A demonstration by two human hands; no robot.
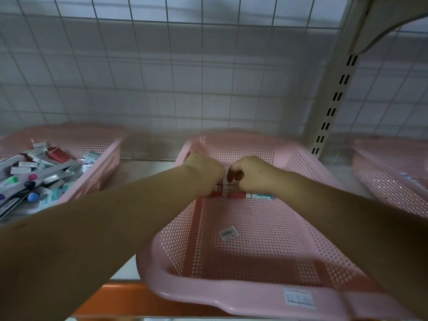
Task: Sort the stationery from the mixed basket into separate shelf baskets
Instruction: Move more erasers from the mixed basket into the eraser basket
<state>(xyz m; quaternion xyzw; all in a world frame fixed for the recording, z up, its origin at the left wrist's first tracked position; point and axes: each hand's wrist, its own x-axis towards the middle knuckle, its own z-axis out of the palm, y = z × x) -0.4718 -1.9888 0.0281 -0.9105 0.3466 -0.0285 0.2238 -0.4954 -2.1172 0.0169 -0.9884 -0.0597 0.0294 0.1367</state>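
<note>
- Where both bare forearms reach in over the front rim, the middle pink basket (254, 297) stands on the shelf. It is perforated plastic, with a white label (298, 297) on its front lip.
- Left hand (203, 174): knuckles up at the far end of the middle basket, fingers curled down onto the red-and-white packs (228, 193). The fingertips are hidden under the hand, so I cannot tell whether it grips them.
- Right hand (251, 176): just beside the left hand and almost touching it, fingers bent tight with a dark hollow by the thumb. It sits over the same packs, and I cannot tell whether it has hold of one.
- Red-and-white packs: on the basket floor near the back wall, mostly covered by the two hands and blurred. Their kind cannot be read.
- White-and-teal tube (260, 196): lying flat just right of the packs, below the right wrist.
- Barcode sticker (228, 233): loose on the basket floor, well apart from the packs and nearer the front.
- Mixed basket (108, 163): pink, to the left on the same shelf, heaped with markers (32, 179) with coloured caps, small white boxes and one red pack.
- Third pink basket (393, 181): at the right edge, only partly in view.
- Wire grid panel (201, 77): behind the baskets, in front of a tiled wall.
- Slotted shelf upright (335, 96): cream, at the right rear.
- Orange shelf edge (120, 295): below the middle basket's front.
</note>
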